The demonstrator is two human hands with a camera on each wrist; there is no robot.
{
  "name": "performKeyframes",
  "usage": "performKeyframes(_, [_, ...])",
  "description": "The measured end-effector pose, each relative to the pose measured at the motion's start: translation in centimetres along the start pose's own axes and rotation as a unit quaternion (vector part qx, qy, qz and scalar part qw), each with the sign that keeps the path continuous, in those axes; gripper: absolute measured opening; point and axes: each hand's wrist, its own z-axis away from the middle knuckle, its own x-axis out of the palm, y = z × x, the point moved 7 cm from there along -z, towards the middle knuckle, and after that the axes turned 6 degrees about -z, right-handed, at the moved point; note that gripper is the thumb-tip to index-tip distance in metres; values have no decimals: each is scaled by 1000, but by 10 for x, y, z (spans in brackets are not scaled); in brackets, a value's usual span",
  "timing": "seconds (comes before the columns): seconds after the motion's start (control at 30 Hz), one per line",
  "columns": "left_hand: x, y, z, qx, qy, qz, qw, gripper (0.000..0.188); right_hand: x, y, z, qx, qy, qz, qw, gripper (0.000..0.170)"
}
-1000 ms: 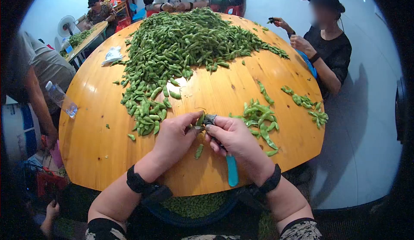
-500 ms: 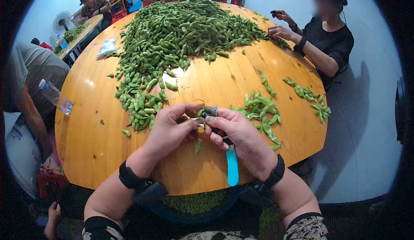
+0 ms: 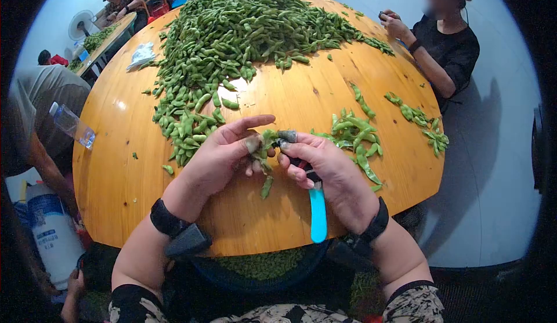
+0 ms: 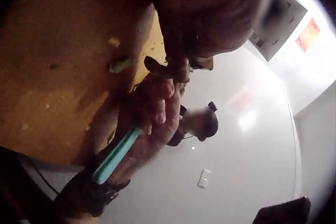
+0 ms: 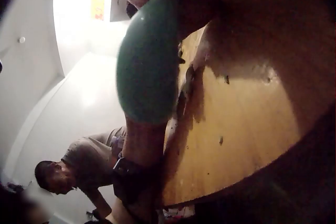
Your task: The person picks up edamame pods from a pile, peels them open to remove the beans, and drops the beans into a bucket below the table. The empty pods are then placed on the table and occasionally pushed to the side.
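In the head view, my left hand (image 3: 220, 149) pinches green soybean pods (image 3: 267, 140) between thumb and fingers, its index finger stretched out above them. Close on the right, my right hand (image 3: 319, 156) grips a tool with a teal handle (image 3: 318, 215) that points down toward me; its working end is hidden by the fingers. A grey wrap (image 3: 287, 136) covers the right index fingertip, right at the pods. Below the hands a single pod (image 3: 267, 188) lies on the wooden table (image 3: 232, 224). The left wrist view shows the teal handle (image 4: 116, 155) jutting from the right fist.
A big heap of pods (image 3: 243, 30) covers the table's far side and trails toward my left hand. Smaller groups of pods (image 3: 355, 130) lie at right. A plastic bottle (image 3: 72, 127) stands by the left edge, and a tub of beans (image 3: 255, 266) sits below the front edge. Another person (image 3: 447, 50) works at right.
My left index finger has straightened and lifted off the pods, which now show more between the hands. The right hand keeps its grip on the tool. The person at right has raised their hands.
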Motion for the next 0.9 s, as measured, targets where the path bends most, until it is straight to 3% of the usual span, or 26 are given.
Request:
performKeyframes(0.2, [0,-2,-1,-9,-24,31,999,36,0,0,-1,5,-6,-2,1000,10])
performKeyframes(0.3, [0,-6,-3,-19,44,-77,996,27,3,-2,2,-15,21,43,999,10])
performKeyframes(0.4, [-3,8,-2,129,132,-348,919,16,7,-5,3,-46,26,106,993,10])
performKeyframes(0.6, [0,15,4,106,166,-438,877,10,12,-3,1,-42,29,98,994,11])
performKeyframes(0.73, [-9,8,3,77,170,-387,903,16,10,-1,-1,-36,32,79,996,10])
performKeyframes(0.8, [-8,2,-2,102,128,-286,944,23,8,-1,-2,-35,35,71,996,10])
performKeyframes(0.9, [-7,-3,-6,81,107,-235,963,28,6,-5,-1,-53,53,49,996,11])
